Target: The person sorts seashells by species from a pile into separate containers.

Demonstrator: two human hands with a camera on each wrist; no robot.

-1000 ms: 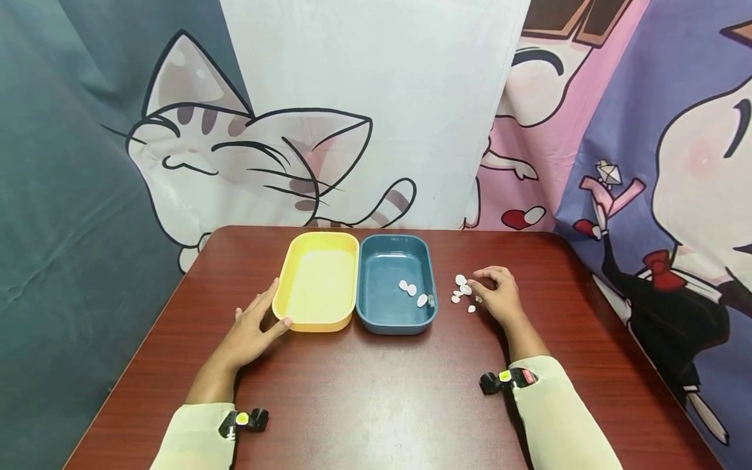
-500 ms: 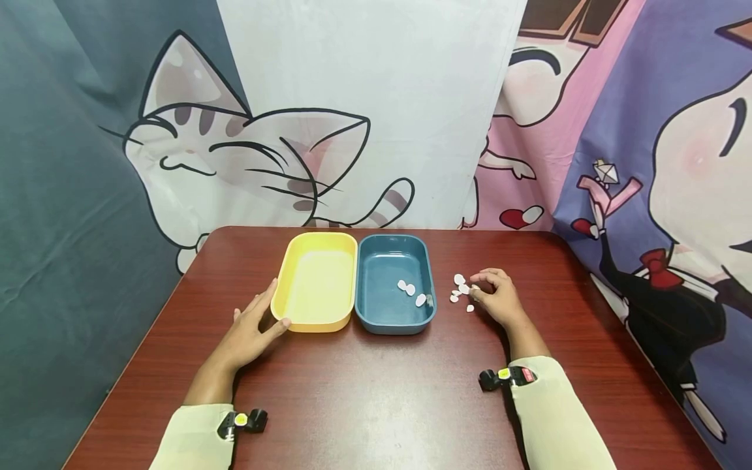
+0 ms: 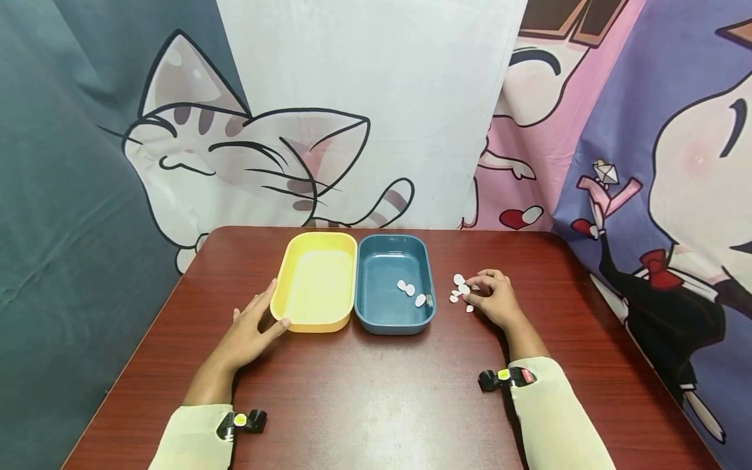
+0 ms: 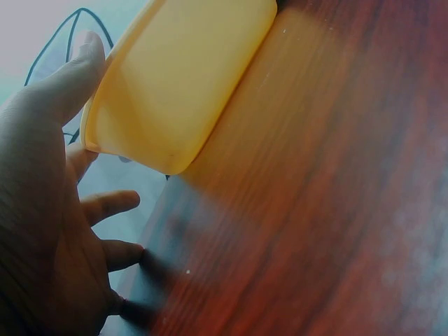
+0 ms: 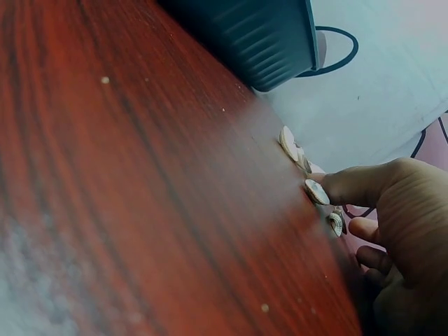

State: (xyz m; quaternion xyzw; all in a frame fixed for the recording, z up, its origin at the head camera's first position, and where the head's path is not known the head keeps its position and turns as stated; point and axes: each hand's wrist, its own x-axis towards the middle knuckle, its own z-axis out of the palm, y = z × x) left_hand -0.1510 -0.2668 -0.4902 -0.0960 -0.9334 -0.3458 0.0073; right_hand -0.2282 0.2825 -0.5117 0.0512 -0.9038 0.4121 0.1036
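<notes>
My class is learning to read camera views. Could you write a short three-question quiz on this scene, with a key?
1. Fill the gap: some shells lie inside the ____.
2. Multiple choice: the left hand touches
A) a shell
B) the yellow tray
C) the other hand
3. True or false: the right hand rests on the yellow tray.

Key
1. blue tray
2. B
3. False; it is at the shells on the table.
</notes>
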